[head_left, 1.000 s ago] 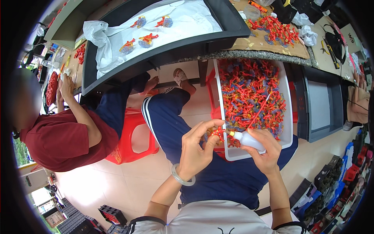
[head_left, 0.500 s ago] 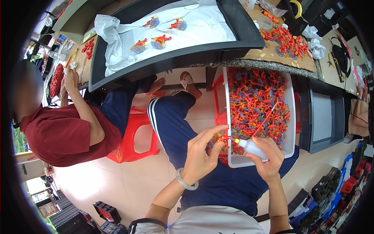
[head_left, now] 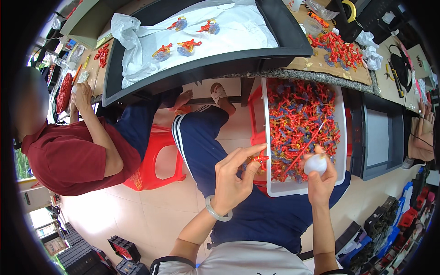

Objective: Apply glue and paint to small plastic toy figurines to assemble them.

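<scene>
My left hand (head_left: 233,181) pinches a small red plastic figure (head_left: 261,159) with thumb and fingertips, just left of a white bin's rim (head_left: 268,188); much of the figure is hidden. Closed round a small white squeeze bottle (head_left: 314,165), my right hand (head_left: 324,185) is over the bin's near right part, apart from the figure. The bottle's round end faces me and its tip is blurred. Heaped in the bin are many red, yellow and bluish figures (head_left: 298,110). A thin red stick (head_left: 303,152) slants across them.
On the bench, a black tray (head_left: 293,43) holds several figures (head_left: 209,27) on white paper. Another heap of red pieces (head_left: 341,48) lies right of it. A grey tray (head_left: 382,137) stands right of the bin. A person in a maroon shirt (head_left: 78,156) sits at left.
The bottle has come away from the figure, up and to the right, and its nozzle has turned away. My left hand has shifted slightly left, still holding the figure.
</scene>
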The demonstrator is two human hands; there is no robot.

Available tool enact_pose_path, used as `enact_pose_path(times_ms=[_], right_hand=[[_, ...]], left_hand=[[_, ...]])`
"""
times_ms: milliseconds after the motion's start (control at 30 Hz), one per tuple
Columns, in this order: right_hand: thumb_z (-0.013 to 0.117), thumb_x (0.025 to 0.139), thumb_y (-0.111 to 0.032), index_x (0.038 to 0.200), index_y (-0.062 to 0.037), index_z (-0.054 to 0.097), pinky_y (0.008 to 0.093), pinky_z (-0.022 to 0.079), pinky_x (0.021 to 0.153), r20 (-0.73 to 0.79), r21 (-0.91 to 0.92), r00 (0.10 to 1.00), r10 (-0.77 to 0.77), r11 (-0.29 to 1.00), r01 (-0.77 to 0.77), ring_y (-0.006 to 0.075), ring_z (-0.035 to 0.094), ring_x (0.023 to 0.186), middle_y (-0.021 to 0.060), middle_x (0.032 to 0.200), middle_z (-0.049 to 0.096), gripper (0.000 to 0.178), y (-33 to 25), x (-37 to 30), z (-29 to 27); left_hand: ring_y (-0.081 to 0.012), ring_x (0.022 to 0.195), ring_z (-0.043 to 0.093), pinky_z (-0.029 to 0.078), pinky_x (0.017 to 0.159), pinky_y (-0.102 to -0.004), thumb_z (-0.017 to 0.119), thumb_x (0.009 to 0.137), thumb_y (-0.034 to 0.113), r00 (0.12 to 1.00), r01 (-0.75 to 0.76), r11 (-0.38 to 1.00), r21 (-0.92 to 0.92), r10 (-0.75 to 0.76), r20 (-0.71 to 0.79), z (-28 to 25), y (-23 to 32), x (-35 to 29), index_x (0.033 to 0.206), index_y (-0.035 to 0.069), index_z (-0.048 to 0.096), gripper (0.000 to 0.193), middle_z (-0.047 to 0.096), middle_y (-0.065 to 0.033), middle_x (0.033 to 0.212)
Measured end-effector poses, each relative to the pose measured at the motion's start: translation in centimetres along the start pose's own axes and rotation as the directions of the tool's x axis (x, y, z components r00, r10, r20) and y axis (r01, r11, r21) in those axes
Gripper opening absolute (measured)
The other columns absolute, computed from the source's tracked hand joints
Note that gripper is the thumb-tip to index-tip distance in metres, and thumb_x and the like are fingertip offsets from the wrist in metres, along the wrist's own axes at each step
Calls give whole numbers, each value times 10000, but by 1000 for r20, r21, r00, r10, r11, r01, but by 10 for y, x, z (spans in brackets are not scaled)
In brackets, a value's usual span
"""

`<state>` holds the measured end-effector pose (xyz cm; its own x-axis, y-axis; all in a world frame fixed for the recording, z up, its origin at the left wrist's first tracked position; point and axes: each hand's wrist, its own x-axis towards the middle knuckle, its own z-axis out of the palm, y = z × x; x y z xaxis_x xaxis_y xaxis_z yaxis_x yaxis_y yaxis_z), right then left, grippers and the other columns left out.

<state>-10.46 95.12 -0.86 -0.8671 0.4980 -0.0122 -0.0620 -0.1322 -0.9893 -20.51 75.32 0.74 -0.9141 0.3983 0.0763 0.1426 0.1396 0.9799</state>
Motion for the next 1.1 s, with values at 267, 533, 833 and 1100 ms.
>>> enact_pose_path(times_ms=[267,533,833,1100], right_hand=[[676,847,-98,1236,34,491,290,445,920,-83,53,995,-58,997,62,177,573,1071,131,1125,615,450,-11,58,-10],[658,799,48,1146,18,564,274,502,836,-149,-118,928,-340,938,325,140,613,946,77,1052,633,361,-46,187,9],[789,714,-88,1066,17,655,278,511,765,201,-690,896,-396,592,417,147,658,831,86,943,701,392,-79,411,28],[844,561,-274,867,-90,729,361,521,697,258,-929,937,-235,205,307,229,674,725,125,761,690,375,-41,470,47]], left_hand=[[-137,627,576,444,567,-235,564,788,-89,990,-98,992,80,106,-96,-1,9,3,1073,7,663,316,620,-105,791],[-126,641,595,474,594,-220,563,800,-101,960,-234,970,65,241,-145,-3,6,4,1072,-16,658,300,629,-107,827],[-129,692,573,454,620,-218,561,780,-117,982,-83,996,-27,77,-172,5,0,0,1042,-38,661,292,621,-108,822],[-122,685,597,451,606,-212,549,816,-82,964,12,972,-233,-73,-255,-5,-12,25,1071,-26,652,280,603,-88,811]])
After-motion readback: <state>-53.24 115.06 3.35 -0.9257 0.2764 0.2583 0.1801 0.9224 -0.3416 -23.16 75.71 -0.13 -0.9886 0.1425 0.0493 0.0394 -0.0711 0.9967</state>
